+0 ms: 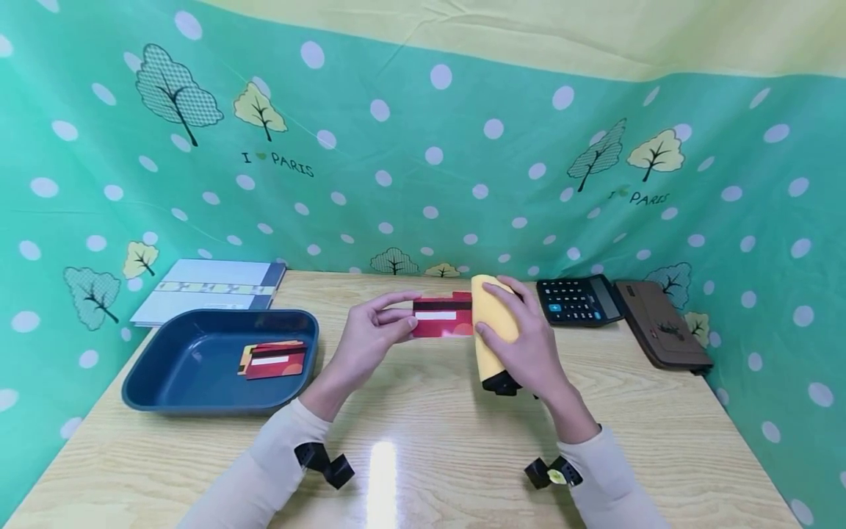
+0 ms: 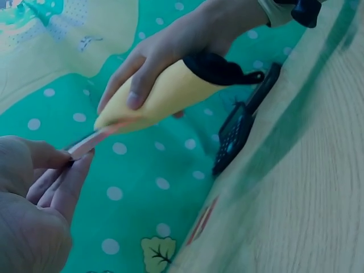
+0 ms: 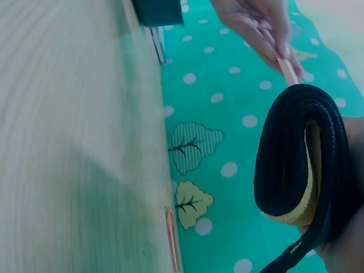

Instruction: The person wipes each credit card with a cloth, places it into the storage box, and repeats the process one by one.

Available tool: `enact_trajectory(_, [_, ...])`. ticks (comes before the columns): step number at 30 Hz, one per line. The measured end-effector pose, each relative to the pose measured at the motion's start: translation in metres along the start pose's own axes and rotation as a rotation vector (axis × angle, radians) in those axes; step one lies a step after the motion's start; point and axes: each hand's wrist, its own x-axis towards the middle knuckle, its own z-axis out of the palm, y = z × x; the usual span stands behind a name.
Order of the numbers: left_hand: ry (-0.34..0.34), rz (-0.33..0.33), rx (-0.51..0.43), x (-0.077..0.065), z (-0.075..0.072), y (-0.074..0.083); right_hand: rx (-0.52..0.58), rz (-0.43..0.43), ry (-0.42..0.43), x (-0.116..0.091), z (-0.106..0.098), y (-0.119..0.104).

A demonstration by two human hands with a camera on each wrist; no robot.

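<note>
My left hand [image 1: 366, 338] pinches the left end of a red bank card [image 1: 444, 324] with a dark stripe and a white strip, between thumb and fingers. My right hand [image 1: 532, 342] grips a folded yellow cloth [image 1: 487, 360] with black edging, and the card's right end is hidden at the cloth's edge. Rolled layers of the cloth [image 3: 284, 159] and a dangling black strap show in the right wrist view. In the left wrist view, the cloth and card are above the table, and more red cards [image 2: 202, 222] lie below on the tabletop.
A dark blue tray [image 1: 218, 408] stands at the left, with several red and yellow cards [image 1: 276, 361] inside. Behind it lies a notebook [image 1: 214, 278]. A black calculator [image 1: 571, 301] and a brown zipped case [image 1: 664, 323] lie at the right, before the green curtain [image 1: 423, 184].
</note>
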Motion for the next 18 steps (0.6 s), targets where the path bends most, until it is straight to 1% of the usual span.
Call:
enact_trajectory(5, [-0.018, -0.007, 0.025, 0.002, -0.005, 0.002, 0.007, 0.023, 0.033, 0.002, -0.007, 0.008])
enact_trajectory(9, [0.001, 0.004, 0.049, 0.002, -0.012, 0.012, 0.022, 0.05, 0.037, 0.004, -0.009, 0.01])
enact_trajectory(13, [0.035, 0.004, 0.083, -0.002, -0.029, 0.022, 0.036, 0.068, 0.015, 0.006, -0.007, 0.009])
enact_trajectory(18, [0.062, -0.004, 0.163, -0.008, -0.056, 0.034, 0.018, 0.074, 0.014, 0.005, -0.008, 0.01])
